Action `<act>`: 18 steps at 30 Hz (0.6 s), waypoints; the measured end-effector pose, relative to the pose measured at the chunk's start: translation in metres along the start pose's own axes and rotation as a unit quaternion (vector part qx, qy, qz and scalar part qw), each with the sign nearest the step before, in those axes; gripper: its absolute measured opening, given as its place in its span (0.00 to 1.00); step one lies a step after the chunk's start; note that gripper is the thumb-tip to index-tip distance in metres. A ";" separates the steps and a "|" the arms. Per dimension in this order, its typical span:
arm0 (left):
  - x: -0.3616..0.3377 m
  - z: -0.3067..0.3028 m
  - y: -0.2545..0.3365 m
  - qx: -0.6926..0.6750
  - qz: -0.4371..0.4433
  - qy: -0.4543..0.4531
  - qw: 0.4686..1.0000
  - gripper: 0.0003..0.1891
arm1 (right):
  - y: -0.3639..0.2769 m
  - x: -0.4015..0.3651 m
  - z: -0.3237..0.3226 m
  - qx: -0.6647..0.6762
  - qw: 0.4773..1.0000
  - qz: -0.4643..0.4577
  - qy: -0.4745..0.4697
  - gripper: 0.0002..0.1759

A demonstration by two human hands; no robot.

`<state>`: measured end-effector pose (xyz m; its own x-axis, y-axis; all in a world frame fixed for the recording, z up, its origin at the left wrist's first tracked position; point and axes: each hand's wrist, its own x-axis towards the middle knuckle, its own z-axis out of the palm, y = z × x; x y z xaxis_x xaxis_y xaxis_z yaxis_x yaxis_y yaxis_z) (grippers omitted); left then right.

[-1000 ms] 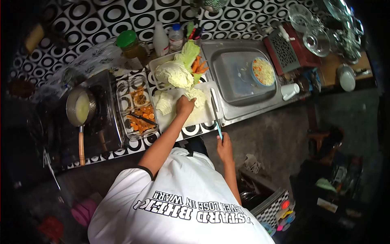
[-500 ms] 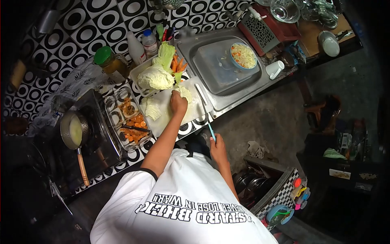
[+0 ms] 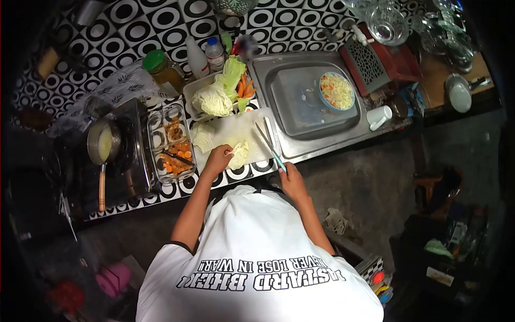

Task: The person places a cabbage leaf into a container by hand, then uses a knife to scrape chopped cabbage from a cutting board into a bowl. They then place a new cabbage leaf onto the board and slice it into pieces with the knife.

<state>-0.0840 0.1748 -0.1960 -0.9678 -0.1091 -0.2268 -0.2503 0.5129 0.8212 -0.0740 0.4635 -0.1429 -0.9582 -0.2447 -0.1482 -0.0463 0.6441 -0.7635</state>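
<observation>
My left hand (image 3: 219, 160) pinches the edge of a pale cabbage leaf (image 3: 239, 155) at the near edge of a white cutting board (image 3: 244, 124). In my right hand (image 3: 292, 178) is a knife (image 3: 277, 159) with a light blue handle, its blade slanting up over the board's right side. A second cabbage leaf (image 3: 203, 138) lies on the board's left part. Behind the board, a clear container (image 3: 191, 107) holds a napa cabbage (image 3: 213, 100), with carrots (image 3: 244, 87) beside it.
On the left are a stove with a wooden-handled pan (image 3: 101, 145) and a divided tray (image 3: 152, 156) of orange pieces. A sink (image 3: 300, 147) on the right bears a bowl (image 3: 324, 100) of shredded vegetables and a white mug (image 3: 379, 117). Jar (image 3: 155, 65) and bottles (image 3: 197, 60) stand behind.
My left hand has come from the board's far side to its near edge, bringing a cabbage leaf. My right hand has raised the knife over the board. The view has shifted.
</observation>
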 end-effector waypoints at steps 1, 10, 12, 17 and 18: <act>0.003 -0.002 0.000 0.037 0.040 0.010 0.998 0.09 | 0.001 0.006 -0.006 -0.001 1.000 -0.011 -0.006 0.13; 0.021 0.005 0.024 0.183 0.154 0.130 0.962 0.06 | 0.017 0.040 -0.053 -0.033 0.993 -0.060 -0.096 0.12; 0.014 0.015 0.024 0.208 0.176 0.176 0.946 0.05 | 0.027 0.042 -0.055 -0.032 0.991 -0.072 -0.112 0.12; -0.011 0.031 0.024 0.269 0.144 0.223 0.926 0.04 | 0.042 0.040 -0.063 -0.013 0.984 -0.095 -0.148 0.11; -0.015 0.033 0.025 0.273 0.143 0.227 0.924 0.04 | 0.052 0.040 -0.060 -0.002 0.983 -0.113 -0.145 0.11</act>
<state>-0.0753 0.2175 -0.1893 -0.9351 -0.1844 0.3027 -0.0513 0.9154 0.3992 -0.1315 0.5307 -0.1505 -0.8025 -0.5779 -0.1486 -0.2506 0.5524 -0.7950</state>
